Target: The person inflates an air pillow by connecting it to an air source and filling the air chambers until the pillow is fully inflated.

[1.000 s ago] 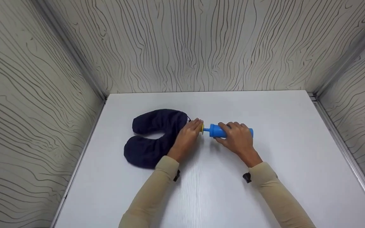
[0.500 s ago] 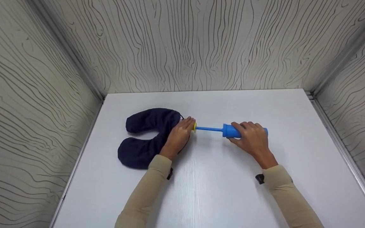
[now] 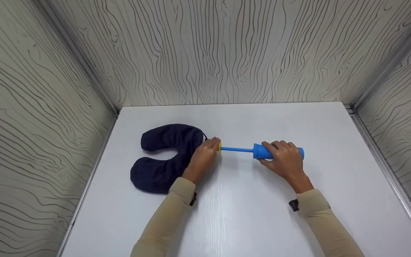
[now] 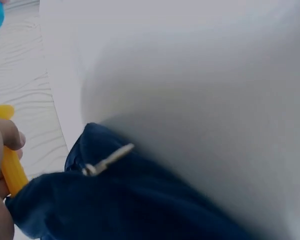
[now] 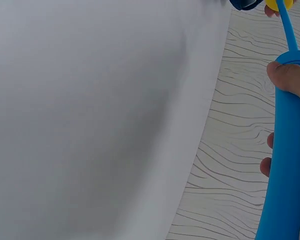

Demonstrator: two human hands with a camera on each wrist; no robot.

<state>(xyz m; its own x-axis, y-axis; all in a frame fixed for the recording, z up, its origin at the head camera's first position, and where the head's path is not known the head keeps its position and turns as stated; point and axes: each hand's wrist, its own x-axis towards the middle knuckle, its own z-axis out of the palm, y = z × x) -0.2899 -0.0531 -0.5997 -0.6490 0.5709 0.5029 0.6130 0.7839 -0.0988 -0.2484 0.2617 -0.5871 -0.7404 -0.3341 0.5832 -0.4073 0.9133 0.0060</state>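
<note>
A dark navy U-shaped neck pillow (image 3: 152, 175) lies on the table at the left. Against its curved end, my left hand (image 3: 202, 157) grips the yellow end of a hand pump. In the left wrist view that yellow nozzle (image 4: 12, 172) runs into the pillow's cloth; the joint itself is hidden. My right hand (image 3: 285, 159) wraps round the pump's blue barrel (image 3: 260, 151), its thumb near the collar in the right wrist view. A long stretch of thin blue rod (image 3: 237, 149) shows between barrel and yellow end. The pump lies roughly level, left to right.
A light zipper pull (image 4: 110, 159) shows on the pillow. The white table (image 3: 241, 214) is bounded by wood-patterned panels (image 3: 205, 53) at the back and both sides, with metal rails (image 3: 394, 185) along the side edges.
My right hand has drawn the blue barrel to the right, baring much more rod, then barely moved over the last half second. My left hand and the pillow have shifted slightly left.
</note>
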